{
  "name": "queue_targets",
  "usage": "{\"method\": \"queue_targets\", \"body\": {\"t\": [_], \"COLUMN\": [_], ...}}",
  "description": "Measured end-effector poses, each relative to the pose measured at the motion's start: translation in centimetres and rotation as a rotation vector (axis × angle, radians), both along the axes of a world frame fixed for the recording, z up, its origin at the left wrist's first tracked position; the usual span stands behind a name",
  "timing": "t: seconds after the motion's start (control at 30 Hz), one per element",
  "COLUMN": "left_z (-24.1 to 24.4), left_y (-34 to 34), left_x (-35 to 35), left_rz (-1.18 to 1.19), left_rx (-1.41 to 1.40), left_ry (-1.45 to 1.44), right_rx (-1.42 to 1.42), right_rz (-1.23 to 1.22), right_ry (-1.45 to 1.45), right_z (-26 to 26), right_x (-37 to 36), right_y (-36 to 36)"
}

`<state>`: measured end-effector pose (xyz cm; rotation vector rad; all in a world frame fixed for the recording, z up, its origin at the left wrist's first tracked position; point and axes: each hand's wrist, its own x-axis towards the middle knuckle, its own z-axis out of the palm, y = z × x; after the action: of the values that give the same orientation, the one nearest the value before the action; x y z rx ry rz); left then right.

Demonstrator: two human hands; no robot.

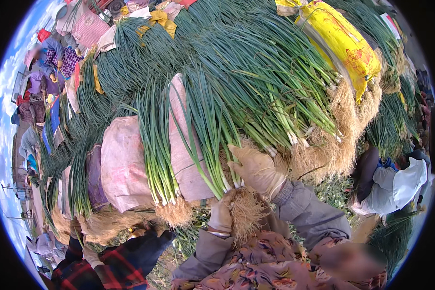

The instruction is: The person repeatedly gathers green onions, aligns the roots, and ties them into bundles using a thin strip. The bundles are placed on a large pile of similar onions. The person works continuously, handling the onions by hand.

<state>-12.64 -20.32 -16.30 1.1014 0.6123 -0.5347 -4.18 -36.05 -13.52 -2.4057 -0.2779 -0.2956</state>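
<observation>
A bunch of long green onions (221, 152) with a shaggy root tuft (248, 215) lies in front of me. My left hand (221, 215), in a pale glove, grips it at the white stalk ends beside the roots. On the other side, my right hand (259, 168), gloved too, has its fingers apart close against the stalks. Its palm side is partly hidden. Left of this bunch is a pinkish cloth bundle (188, 145). Another onion bunch (161, 163) rests between that bundle and a stained pink-white sack (125, 163).
A large heap of green onions (250, 72) spreads ahead, roots (319, 152) towards me. On it lies a yellow printed sack (340, 47). At lower left works a person in a plaid shirt (112, 261); a crouching person in pale clothing (395, 185) is at right. Several people are at far left.
</observation>
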Motion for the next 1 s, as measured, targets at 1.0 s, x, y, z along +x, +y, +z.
{"method": "queue_targets", "body": {"t": [1.0], "left_z": [1.1], "left_y": [4.0], "left_x": [-1.4], "left_rz": [0.155], "left_rx": [-0.447], "left_ry": [0.173], "right_rx": [0.355], "right_rz": [0.05], "right_ry": [0.687], "right_z": [1.1], "right_x": [-3.3], "right_y": [2.3]}}
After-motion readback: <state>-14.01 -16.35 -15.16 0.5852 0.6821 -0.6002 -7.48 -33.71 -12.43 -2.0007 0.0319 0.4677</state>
